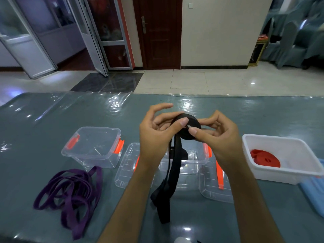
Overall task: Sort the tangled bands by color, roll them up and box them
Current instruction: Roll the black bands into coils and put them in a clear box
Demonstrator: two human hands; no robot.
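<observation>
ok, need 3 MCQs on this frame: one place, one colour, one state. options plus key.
1. Where does the red band roll lie?
A. in the white bin
B. on the purple bands
C. in the left clear box

2. What colour are the loose tangled bands on the table's left?
A. red
B. purple
C. black

3. How far along is the black band held by the hands?
A. fully rolled
B. partly rolled, a tail hanging
C. lying flat, untouched

Key: 1 A, the roll sits inside the white bin. 2 B, the pile is purple. 3 B, the left hand and right hand pinch a coil while the rest dangles toward the table.
</observation>
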